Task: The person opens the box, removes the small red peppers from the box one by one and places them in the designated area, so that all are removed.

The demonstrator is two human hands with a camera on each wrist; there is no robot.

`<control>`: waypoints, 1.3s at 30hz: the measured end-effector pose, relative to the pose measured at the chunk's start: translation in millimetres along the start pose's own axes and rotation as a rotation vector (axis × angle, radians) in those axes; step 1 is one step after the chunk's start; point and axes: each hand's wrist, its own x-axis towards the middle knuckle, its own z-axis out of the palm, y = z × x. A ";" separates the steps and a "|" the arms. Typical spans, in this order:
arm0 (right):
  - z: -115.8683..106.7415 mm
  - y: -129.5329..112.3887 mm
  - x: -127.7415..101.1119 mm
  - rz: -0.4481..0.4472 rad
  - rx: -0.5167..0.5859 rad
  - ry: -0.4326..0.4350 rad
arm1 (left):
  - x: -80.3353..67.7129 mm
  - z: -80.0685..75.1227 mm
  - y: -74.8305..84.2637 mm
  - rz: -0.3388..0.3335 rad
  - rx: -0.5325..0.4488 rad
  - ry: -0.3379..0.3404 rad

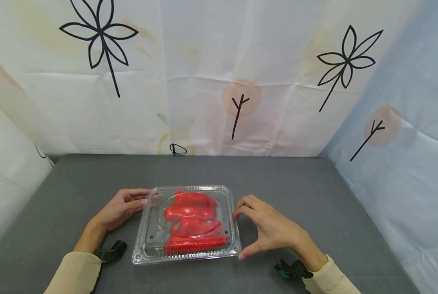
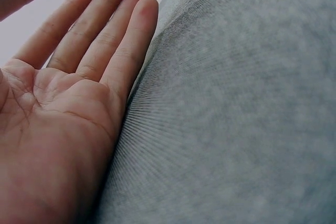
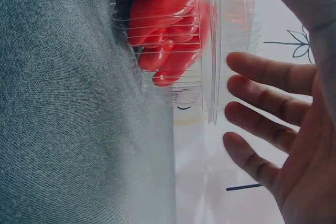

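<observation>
A clear plastic clamshell box (image 1: pixel 142 241) with a ribbed rim sits on the grey table, its lid down over several glossy red pepper-like pieces (image 1: pixel 191 212). My left hand (image 1: pixel 121 206) is at the box's left side, its fingers stretched out and the fingertips at the box's edge. In the left wrist view, the palm (image 2: pixel 58 129) faces the camera with straight fingers. On the other side, my right hand (image 1: pixel 272 226) is spread along the box's right edge, thumb apart from the fingers. The right wrist view shows its fingertips a little away from the lid's rim (image 3: pixel 211 51).
The grey table (image 1: pixel 278 175) runs back to a pale fabric backdrop (image 1: pixel 200 102) printed with black line plants. A bluish fabric wall (image 1: pixel 417 122) stands at the right. Each wrist wears a dark strap, one of them the left strap (image 1: pixel 112 251).
</observation>
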 end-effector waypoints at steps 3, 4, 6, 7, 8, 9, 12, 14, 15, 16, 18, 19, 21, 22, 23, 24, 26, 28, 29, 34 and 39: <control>1.8 3.0 1.1 -0.036 0.024 0.041 | -0.2 0.3 0.2 -0.005 0.009 0.017; 2.3 4.1 1.4 -0.044 0.035 0.049 | -0.4 0.3 0.1 -0.008 0.013 0.022; 3.4 6.2 1.7 -0.063 0.048 0.057 | -0.5 0.2 -0.2 -0.010 0.016 0.030; 3.9 7.2 1.8 -0.071 0.057 0.060 | -0.5 0.3 -0.2 -0.011 0.016 0.031; 4.3 8.2 1.9 -0.080 0.062 0.062 | -0.4 0.4 -0.4 -0.011 0.011 0.031; 4.8 9.1 1.9 -0.085 0.068 0.061 | -0.3 0.5 -0.5 -0.012 0.006 0.031; 6.4 11.1 2.2 -0.093 0.084 0.053 | 0.1 0.9 -0.8 -0.008 -0.012 0.022; 7.5 11.9 2.4 -0.087 0.100 0.040 | 0.2 0.8 -1.0 -0.007 -0.017 0.020; 8.1 12.2 2.4 -0.080 0.109 0.034 | 0.1 0.7 -1.1 -0.007 -0.017 0.020; 8.6 12.6 2.6 -0.079 0.114 0.032 | 0.0 0.5 -1.2 -0.006 -0.017 0.017; 9.9 13.5 3.0 -0.073 0.129 0.026 | -0.3 0.0 -1.3 -0.009 -0.018 0.019; 10.5 14.2 3.1 -0.069 0.138 0.026 | -0.5 -0.2 -1.1 -0.011 -0.017 0.020; 11.9 15.5 3.5 -0.058 0.164 0.028 | -0.7 -0.4 -1.0 -0.012 -0.019 0.020; 12.9 16.6 4.1 -0.058 0.183 0.032 | -0.8 -0.4 -1.0 -0.011 -0.021 0.019; 14.0 17.6 4.6 -0.058 0.202 0.034 | -0.9 -0.4 -0.9 -0.011 -0.023 0.020; 15.2 18.9 5.0 -0.061 0.222 0.037 | -1.0 -0.3 -0.9 -0.009 -0.024 0.019; 17.3 20.8 5.8 -0.052 0.268 0.040 | -1.1 -0.3 -1.3 0.000 -0.028 0.012; 19.3 22.8 6.2 -0.050 0.304 0.043 | -1.3 -0.8 -2.0 0.009 -0.029 0.005; 19.8 23.2 6.2 -0.046 0.317 0.042 | -1.5 -1.1 -2.3 0.013 -0.029 0.004; 20.0 24.3 5.6 -0.036 0.372 0.049 | -2.4 -1.9 -3.2 0.016 -0.020 -0.001; 19.1 24.9 4.3 0.005 0.427 0.053 | -2.2 -1.6 -3.0 0.014 -0.036 -0.005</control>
